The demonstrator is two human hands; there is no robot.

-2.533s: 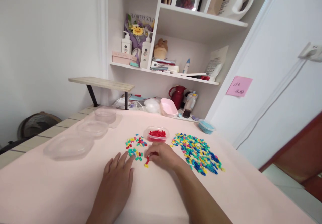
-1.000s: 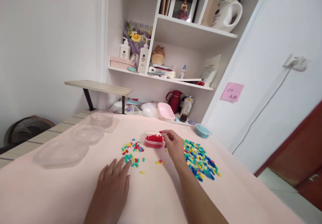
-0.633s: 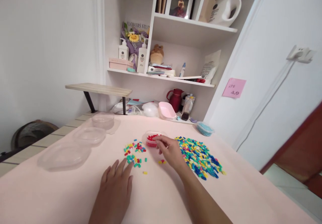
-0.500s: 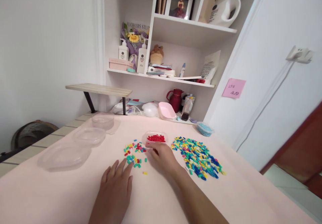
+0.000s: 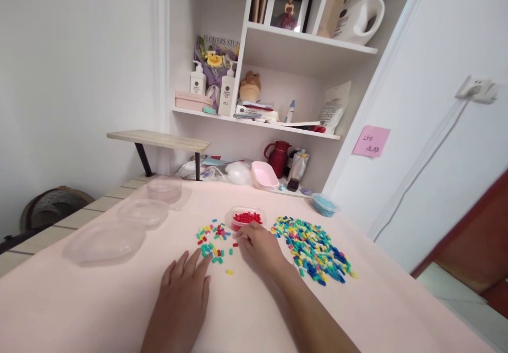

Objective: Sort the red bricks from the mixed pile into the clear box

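Note:
My left hand (image 5: 180, 295) lies flat on the pink tabletop, fingers spread, its fingertips at the near edge of a small mixed group of coloured pieces (image 5: 214, 251). My right hand (image 5: 260, 247) is at the near side of a clear plastic container (image 5: 264, 217) holding small red pieces (image 5: 247, 217). Its fingers are bent and drawn together; whatever is between the fingertips is hidden. One loose red piece (image 5: 235, 245) rests just left of that hand. Right of it spreads a larger heap of mixed pieces (image 5: 313, 244), mostly blue, green, yellow and white.
Clear empty-looking containers (image 5: 105, 242) stand in a row along the left side. A tub of light-blue pieces (image 5: 324, 205) sits at the back right. Behind the table are a pink basin (image 5: 264, 175), a dark red jug (image 5: 279, 158) and shelves (image 5: 286, 125).
My right hand has shifted slightly right, and a loose red piece now shows beside its fingers. My left hand stays in place. The view has moved a little.

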